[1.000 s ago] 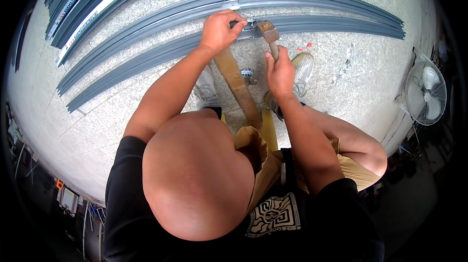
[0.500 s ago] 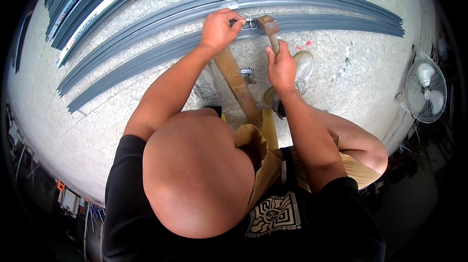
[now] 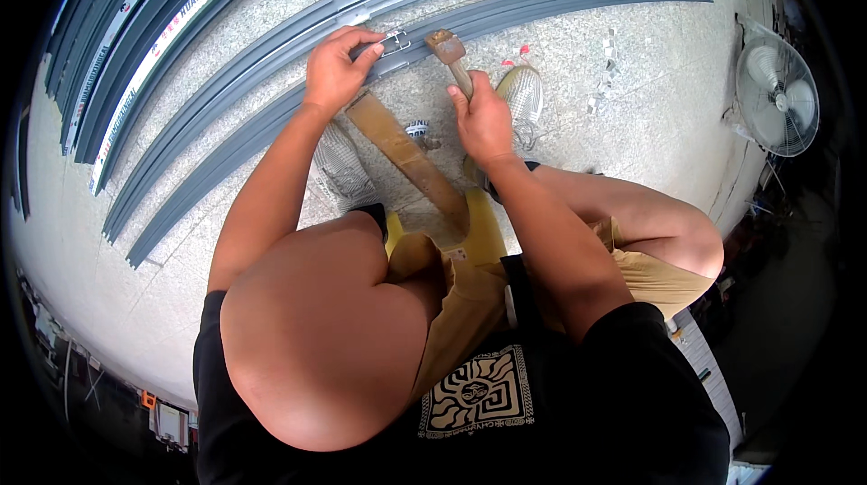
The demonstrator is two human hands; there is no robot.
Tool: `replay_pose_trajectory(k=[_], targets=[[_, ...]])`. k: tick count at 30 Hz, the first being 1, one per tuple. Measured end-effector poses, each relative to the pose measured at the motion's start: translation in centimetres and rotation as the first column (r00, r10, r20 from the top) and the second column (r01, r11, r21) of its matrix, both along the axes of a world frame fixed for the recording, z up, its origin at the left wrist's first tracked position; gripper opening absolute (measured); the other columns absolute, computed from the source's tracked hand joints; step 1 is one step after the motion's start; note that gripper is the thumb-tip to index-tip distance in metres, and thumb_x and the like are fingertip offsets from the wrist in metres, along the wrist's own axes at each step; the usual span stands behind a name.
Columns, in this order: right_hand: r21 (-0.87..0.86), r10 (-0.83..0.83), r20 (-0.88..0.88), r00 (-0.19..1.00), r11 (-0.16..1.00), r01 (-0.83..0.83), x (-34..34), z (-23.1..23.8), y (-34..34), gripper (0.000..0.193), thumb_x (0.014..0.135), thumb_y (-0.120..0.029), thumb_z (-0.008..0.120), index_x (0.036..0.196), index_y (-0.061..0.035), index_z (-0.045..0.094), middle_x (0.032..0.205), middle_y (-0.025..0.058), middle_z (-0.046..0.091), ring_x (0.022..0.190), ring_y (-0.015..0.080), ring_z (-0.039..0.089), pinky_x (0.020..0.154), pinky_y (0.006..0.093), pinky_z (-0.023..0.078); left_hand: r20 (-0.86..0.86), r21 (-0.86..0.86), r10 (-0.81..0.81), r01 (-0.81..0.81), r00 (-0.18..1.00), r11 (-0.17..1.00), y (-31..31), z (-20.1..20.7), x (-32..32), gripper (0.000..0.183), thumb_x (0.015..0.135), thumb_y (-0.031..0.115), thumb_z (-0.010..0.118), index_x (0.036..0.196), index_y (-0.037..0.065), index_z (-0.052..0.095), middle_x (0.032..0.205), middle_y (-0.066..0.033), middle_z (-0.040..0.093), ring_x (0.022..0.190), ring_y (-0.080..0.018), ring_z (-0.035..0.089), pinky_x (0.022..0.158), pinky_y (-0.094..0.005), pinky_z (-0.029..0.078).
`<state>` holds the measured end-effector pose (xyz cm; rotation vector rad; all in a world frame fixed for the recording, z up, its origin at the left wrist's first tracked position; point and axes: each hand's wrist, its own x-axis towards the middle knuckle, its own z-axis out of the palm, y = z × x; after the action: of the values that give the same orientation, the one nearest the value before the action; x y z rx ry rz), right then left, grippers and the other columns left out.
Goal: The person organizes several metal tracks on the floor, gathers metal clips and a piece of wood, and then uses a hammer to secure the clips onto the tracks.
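Note:
My left hand (image 3: 339, 69) pinches a small silvery metal clip (image 3: 395, 42) between thumb and fingers, over the nearer long grey metal profile (image 3: 524, 11). In my right hand (image 3: 486, 119) is the handle of a hammer, its blocky, rust-brown head (image 3: 445, 46) raised just right of the clip and apart from it. The fingertips of my left hand partly cover the clip. Below my left hand, a worn wooden board (image 3: 406, 155) runs back toward a yellow stool (image 3: 485, 237) between my legs.
More grey profiles (image 3: 361, 2) lie just beyond. At upper left are stacked profiles (image 3: 117, 51), some with white printed strips. Red scraps (image 3: 517, 56) lie by my right shoe (image 3: 521, 95), and small silvery pieces (image 3: 601, 74) farther right. A fan (image 3: 778, 88) stands at right.
The view has shifted, so hands and profiles appear farther left. The hammer head sits slightly farther from the clip. My left hand keeps its pinch.

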<state>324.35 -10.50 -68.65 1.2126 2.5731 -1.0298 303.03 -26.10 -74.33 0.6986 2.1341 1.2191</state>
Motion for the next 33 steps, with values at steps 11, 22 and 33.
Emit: replay_pose_trajectory(k=[11,22,33], targets=[[-0.466,-0.297,-0.006,0.955,0.846,0.26,-0.8,0.5,1.1,0.042,0.106,-0.044,0.067,0.109,-0.0026,0.067,0.082,0.0177,0.069,0.077,0.034,0.067,0.077,0.0464,0.052,0.117,0.006,0.04,-0.041,0.992,0.999,0.3,-0.9,0.2,0.018,0.099,0.019,0.08,0.111,0.006,0.082,0.112,-0.0066,0.079,0.1,-0.0181,0.075,0.092,-0.03,0.056],[-0.714,-0.377,0.158,0.912,0.595,0.369,-1.9,0.8,2.4,0.042,0.109,-0.047,0.062,0.105,-0.0052,0.064,0.075,0.0057,0.062,0.059,0.0156,0.056,0.057,0.0357,0.048,0.154,-0.003,0.054,-0.054,0.987,0.999,0.0,-1.2,0.2,0.015,0.1,0.013,0.078,0.112,0.004,0.081,0.113,-0.0078,0.079,0.103,-0.0169,0.075,0.095,-0.03,0.057],[-0.692,-0.322,0.14,0.936,0.644,0.325,-2.1,1.4,2.5,0.041,0.11,-0.047,0.062,0.106,-0.0063,0.063,0.07,-0.001,0.055,0.056,0.01,0.051,0.052,0.0301,0.042,-0.022,-0.023,0.079,-0.08,0.997,0.997,-1.3,-0.6,0.3,0.019,0.099,0.009,0.073,0.117,0.011,0.08,0.111,-0.0098,0.079,0.097,-0.0227,0.077,0.086,-0.0329,0.059]])
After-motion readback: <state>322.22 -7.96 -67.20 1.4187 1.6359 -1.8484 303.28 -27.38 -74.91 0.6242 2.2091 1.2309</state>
